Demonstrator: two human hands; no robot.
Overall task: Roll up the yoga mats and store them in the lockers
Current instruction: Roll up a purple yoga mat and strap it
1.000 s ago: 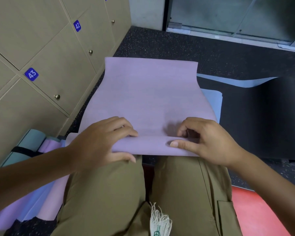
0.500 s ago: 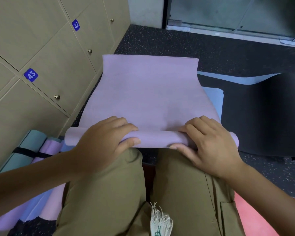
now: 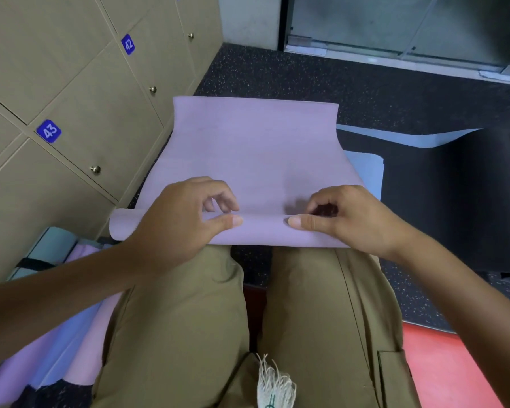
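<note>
Fingers [image 3: 218,201] of both hands pinch the lilac mat [image 3: 253,148].

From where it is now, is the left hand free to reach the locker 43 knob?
Probably not right away: the left hand is pinching the purple mat roll. Nothing blocks the path to the knob.

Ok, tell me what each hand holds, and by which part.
Both left hand and right hand pinch the purple yoga mat at its rolled near end.
</note>
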